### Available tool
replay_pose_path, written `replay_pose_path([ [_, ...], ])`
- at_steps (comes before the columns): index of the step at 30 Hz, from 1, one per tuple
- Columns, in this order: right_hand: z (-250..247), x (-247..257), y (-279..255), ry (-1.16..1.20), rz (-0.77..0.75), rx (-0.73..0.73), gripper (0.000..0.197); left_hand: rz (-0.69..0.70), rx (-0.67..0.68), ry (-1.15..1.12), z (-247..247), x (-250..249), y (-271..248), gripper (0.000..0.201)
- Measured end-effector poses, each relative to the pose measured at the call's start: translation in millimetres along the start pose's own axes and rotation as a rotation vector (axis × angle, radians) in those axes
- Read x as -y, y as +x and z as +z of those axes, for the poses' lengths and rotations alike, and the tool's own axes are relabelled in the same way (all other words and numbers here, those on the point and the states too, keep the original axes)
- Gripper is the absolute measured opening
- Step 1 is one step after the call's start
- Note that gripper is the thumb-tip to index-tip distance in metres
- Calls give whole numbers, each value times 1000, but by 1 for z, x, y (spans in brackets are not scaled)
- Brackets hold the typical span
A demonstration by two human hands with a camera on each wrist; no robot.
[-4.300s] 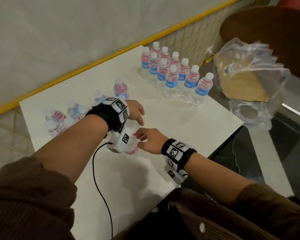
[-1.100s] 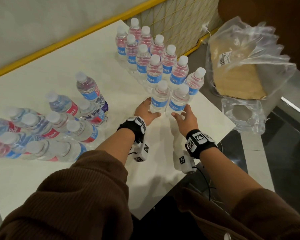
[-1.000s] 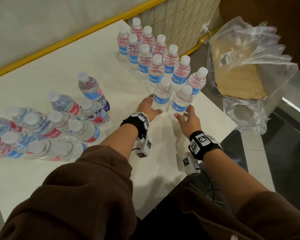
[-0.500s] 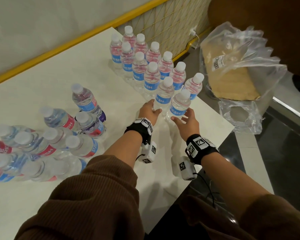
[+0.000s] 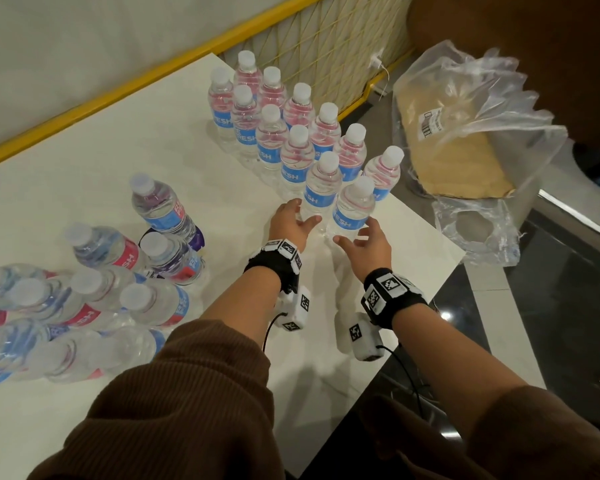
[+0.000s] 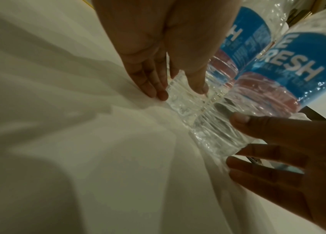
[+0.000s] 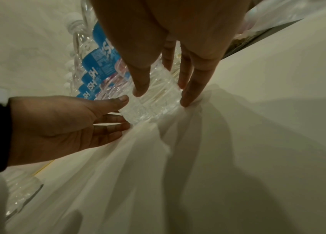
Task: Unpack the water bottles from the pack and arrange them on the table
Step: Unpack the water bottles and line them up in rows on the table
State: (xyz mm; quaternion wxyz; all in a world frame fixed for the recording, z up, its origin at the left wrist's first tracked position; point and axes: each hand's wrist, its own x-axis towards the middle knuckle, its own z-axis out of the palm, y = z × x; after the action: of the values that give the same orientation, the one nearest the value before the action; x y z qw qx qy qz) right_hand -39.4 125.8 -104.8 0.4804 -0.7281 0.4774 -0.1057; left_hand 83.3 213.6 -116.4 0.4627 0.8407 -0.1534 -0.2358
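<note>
Several blue-labelled water bottles (image 5: 271, 133) stand upright in two rows at the back right of the white table (image 5: 136, 140). The two nearest bottles stand side by side at the front of these rows. My left hand (image 5: 303, 213) lies at the base of the left bottle (image 5: 321, 188), fingers straight on one side and thumb on the other (image 6: 179, 92). My right hand (image 5: 355, 233) hovers just behind the right bottle (image 5: 354, 209), fingers spread and loose around its base (image 7: 163, 96). Neither hand lifts anything.
A loose cluster of bottles (image 5: 118, 289) leans at the left, some lying down. The table's right edge (image 5: 426, 306) runs close by my right wrist. Beyond it sits a clear plastic bag with brown cardboard (image 5: 458, 143). A yellow rail (image 5: 187, 60) borders the far side.
Both hands brought the two bottles up against the front of the rows. Their fingers have since loosened, and the right hand has drawn back a little from its bottle.
</note>
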Motion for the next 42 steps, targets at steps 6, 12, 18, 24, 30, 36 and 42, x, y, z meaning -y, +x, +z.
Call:
replay_pose_path([
  [6, 5, 7, 1, 43, 36, -23, 67, -34, 13, -7, -2, -3, 0, 58],
  [12, 8, 12, 3, 66, 92, -35, 67, -77, 15, 12, -2, -5, 2, 56],
  [18, 6, 12, 4, 41, 102, -31, 68, -93, 11, 21, -2, -8, 1, 56],
  [24, 4, 15, 2, 47, 107, -16, 69, -94, 28, 90, -5, -14, -3, 57],
  [30, -4, 4, -1, -134, 181, 188, 37, -42, 111, 214, -27, -25, -26, 51],
  [36, 23, 40, -43, -319, 1, 514, 26, 53, 87, 266, -86, -43, -73, 30],
  [42, 69, 100, -106, -335, -321, 630, 24, 43, -58, 333, -162, -47, -119, 25],
])
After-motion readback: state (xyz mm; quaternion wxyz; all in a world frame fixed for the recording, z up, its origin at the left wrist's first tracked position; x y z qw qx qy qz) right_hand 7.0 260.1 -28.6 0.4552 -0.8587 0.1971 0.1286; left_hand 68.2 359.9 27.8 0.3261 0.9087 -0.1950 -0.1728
